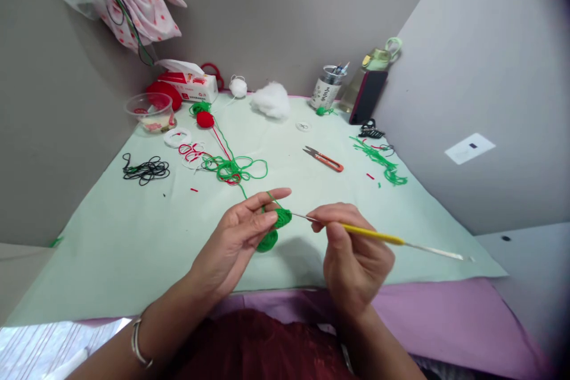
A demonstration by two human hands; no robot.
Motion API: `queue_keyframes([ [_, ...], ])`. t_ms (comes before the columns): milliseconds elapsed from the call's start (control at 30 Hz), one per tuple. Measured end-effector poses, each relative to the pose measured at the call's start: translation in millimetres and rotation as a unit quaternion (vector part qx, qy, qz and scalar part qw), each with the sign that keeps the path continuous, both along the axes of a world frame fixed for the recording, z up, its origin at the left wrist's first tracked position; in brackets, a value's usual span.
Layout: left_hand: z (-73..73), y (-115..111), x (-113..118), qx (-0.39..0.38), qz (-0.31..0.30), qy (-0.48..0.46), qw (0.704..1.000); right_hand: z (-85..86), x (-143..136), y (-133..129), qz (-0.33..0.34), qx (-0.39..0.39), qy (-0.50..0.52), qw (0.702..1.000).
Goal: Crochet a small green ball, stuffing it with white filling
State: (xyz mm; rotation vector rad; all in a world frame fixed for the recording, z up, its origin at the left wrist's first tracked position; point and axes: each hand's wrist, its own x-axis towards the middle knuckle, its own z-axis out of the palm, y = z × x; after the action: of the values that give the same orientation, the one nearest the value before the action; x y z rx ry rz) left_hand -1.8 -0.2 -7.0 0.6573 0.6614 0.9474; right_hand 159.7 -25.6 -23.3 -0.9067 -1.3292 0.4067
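Observation:
My left hand pinches a small green crocheted piece, with green yarn looped over its raised index finger. Below the fingers shows another round green part; whether it joins the pinched piece I cannot tell. My right hand is closed around a crochet hook with a yellow handle. The hook's thin metal tip reaches the right edge of the green piece. From my left hand the yarn runs back to a loose tangle of green yarn on the pale green tabletop.
Orange-handled snips lie mid-table. Black yarn and a red ball are left; green scraps are right. Along the back stand a tissue box, white stuffing, a pen jar, and a phone against a bottle.

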Motion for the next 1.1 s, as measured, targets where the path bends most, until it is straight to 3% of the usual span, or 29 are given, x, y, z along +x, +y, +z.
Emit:
queue_keyframes([
  [100, 2.8, -2.4, 0.2, 0.061, 0.015, 0.048, 0.997, 4.8, -0.1, 4.0, 0.042, -0.048, 0.062, 0.996],
  [233, 2.1, -3.6, 4.7, 0.079, 0.024, 0.094, 0.992, 2.6, -2.3, 2.7, 0.041, -0.077, -0.003, 0.996],
  [367, -0.3, -1.7, 9.8, 0.044, 0.058, 0.069, 0.995, -3.7, -4.9, -3.8, -0.028, 0.014, -0.140, 0.990],
  [467, -0.8, 1.4, 9.6, -0.024, -0.009, 0.001, 1.000, -4.5, -2.9, -4.8, -0.056, 0.063, -0.196, 0.977],
  [533, -0.4, 3.4, 7.6, -0.047, -0.033, -0.026, 0.998, -1.1, 0.0, -2.3, -0.048, 0.032, -0.130, 0.990],
  [667, 0.5, 3.3, 5.4, 0.007, 0.019, 0.019, 1.000, 7.0, 3.2, 4.3, 0.023, -0.057, 0.036, 0.997],
  [833, -2.6, -1.2, 4.4, 0.124, 0.033, 0.133, 0.983, 4.6, 3.7, 7.0, 0.060, -0.107, 0.036, 0.992],
  [967, -5.0, -1.8, 0.1, 0.137, 0.036, 0.165, 0.976, 2.0, 6.7, 9.1, 0.101, -0.139, 0.104, 0.980],
  [1100, -5.0, -1.7, -1.4, 0.151, 0.046, 0.192, 0.969, 6.3, 7.2, 6.2, 0.094, -0.129, 0.065, 0.985],
])
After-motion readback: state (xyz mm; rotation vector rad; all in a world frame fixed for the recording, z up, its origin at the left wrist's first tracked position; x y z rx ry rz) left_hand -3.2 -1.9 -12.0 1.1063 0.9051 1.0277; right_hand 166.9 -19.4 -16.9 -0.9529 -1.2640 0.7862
